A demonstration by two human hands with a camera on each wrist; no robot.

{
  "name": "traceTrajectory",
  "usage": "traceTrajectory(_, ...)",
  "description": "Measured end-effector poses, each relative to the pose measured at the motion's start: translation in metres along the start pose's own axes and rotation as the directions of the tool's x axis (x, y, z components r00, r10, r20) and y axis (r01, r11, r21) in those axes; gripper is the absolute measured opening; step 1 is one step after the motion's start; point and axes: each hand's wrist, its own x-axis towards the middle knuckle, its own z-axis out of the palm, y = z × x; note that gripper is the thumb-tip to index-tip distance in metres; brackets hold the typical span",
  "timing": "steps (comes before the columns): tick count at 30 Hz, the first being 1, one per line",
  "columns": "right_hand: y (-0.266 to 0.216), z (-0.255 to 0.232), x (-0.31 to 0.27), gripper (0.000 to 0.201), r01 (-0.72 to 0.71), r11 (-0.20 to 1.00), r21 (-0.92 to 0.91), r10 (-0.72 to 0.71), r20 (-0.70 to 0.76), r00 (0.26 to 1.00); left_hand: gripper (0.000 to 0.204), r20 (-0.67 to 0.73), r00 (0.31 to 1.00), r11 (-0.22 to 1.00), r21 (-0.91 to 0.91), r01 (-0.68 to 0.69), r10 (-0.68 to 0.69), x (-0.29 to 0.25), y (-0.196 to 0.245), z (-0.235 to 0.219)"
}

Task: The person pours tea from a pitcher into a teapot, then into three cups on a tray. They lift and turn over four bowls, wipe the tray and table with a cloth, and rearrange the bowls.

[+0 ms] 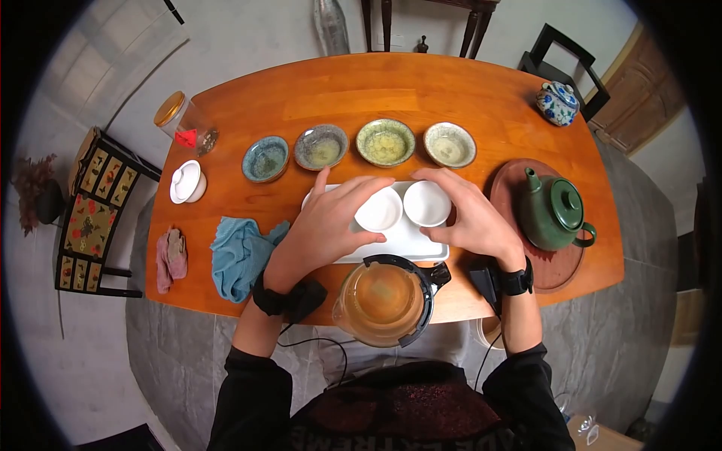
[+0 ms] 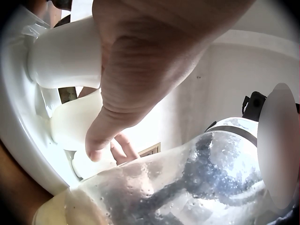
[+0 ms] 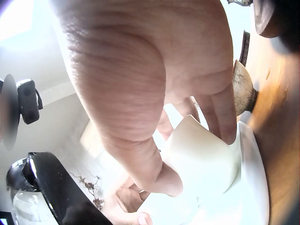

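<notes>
My left hand (image 1: 323, 229) curls around a white cup (image 1: 378, 210), thumb at its near side. The right hand (image 1: 481, 218) grips another white cup (image 1: 427, 204) between thumb and fingers. Both cups stand side by side over a white tray (image 1: 414, 248). In the left wrist view a third white cup (image 2: 65, 56) stands beneath the left hand, which hides it from the head view. A glass pot (image 1: 382, 297) of amber liquid, with a black rim and handle, is just in front of the tray on my side.
Several glazed bowls (image 1: 385, 143) line up beyond the tray. A green teapot (image 1: 553, 214) sits on a round brown tray (image 1: 519, 279) at right. On the left are a blue cloth (image 1: 239, 259), a lidded white bowl (image 1: 188, 183) and a jar (image 1: 188, 124). A blue-and-white pot (image 1: 558, 104) is far right.
</notes>
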Motion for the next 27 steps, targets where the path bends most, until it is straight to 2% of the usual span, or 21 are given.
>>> traceTrajectory(10,0.0026,0.0006,-0.0008,0.067,0.006,1.000,-0.012,-0.006,0.018,1.000,0.078,0.005,1.000,1.000,-0.011,0.014,-0.014,-0.0003,-0.0005,-0.0014)
traceTrajectory(19,-0.0017,-0.0007,-0.0005,0.068,-0.026,1.000,0.007,0.025,0.042,0.999,0.076,-0.060,0.998,1.000,0.002,-0.016,0.016,-0.0012,-0.0008,-0.0028)
traceTrajectory(22,0.0025,0.0010,-0.0007,0.067,-0.003,1.000,-0.012,0.003,0.023,1.000,0.074,-0.049,0.999,1.000,0.014,0.018,-0.018,-0.0011,-0.0015,-0.0038)
traceTrajectory(27,0.0020,0.0015,-0.0007,0.066,-0.014,1.000,-0.009,0.014,0.024,1.000,0.073,-0.048,0.999,1.000,-0.014,-0.017,0.016,-0.0016,-0.0032,-0.0026)
